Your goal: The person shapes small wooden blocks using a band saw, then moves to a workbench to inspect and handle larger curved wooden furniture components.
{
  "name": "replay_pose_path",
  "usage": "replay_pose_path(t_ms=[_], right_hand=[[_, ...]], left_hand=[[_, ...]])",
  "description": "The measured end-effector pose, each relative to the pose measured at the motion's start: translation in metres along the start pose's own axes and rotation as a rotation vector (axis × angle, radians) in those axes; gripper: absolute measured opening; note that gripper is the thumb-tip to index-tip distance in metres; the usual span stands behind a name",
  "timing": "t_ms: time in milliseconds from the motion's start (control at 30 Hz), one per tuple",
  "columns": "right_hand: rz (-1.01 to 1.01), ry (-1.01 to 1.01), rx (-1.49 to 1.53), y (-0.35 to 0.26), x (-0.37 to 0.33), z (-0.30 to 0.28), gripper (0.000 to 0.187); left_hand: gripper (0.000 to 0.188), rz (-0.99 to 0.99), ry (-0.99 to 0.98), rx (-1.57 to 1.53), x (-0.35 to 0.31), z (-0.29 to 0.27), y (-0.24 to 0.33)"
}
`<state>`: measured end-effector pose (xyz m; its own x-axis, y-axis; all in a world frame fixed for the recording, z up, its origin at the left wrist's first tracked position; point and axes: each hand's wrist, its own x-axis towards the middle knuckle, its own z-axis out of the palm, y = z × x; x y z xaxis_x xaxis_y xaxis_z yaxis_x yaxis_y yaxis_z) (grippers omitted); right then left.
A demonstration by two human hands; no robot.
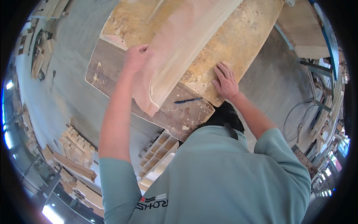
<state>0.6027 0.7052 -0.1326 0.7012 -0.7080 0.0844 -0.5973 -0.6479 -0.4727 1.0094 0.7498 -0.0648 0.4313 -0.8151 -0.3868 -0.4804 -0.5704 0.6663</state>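
Observation:
A long pinkish board with a curved edge lies across the worktable, with a long pale wooden piece along its right side. My left hand is closed at the board's left edge, fingers bent against it; the fingertips are partly hidden. On the bare tabletop to the right, my right hand rests palm down with its fingers stretched out, holding nothing. A dark pen lies between the pale piece's near end and the table's near right corner.
Stacked wooden pieces stand on the floor at the lower left, near a wooden rack below the table. More timber offcuts lie at the far left. A large wooden panel and a black cable are at the right.

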Motion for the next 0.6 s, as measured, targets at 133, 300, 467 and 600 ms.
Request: replay_pose_path(t_ms=[133,300,467,600], right_hand=[[-0.035,0.01,-0.056,-0.001,-0.006,0.005,0.06],[-0.02,0.029,-0.022,0.008,-0.01,0.006,0.057],[-0.012,0.043,0.062,0.015,-0.013,0.007,0.049],[-0.019,0.108,0.167,0.021,-0.012,0.008,0.038]], left_hand=[[0.038,-0.023,-0.004,-0.109,0.004,0.002,-0.016],[0.044,-0.042,0.045,0.026,0.005,0.007,0.019],[0.061,-0.045,0.176,0.349,0.025,0.036,0.04],[0.062,0.148,0.41,0.379,0.031,0.054,0.011]])
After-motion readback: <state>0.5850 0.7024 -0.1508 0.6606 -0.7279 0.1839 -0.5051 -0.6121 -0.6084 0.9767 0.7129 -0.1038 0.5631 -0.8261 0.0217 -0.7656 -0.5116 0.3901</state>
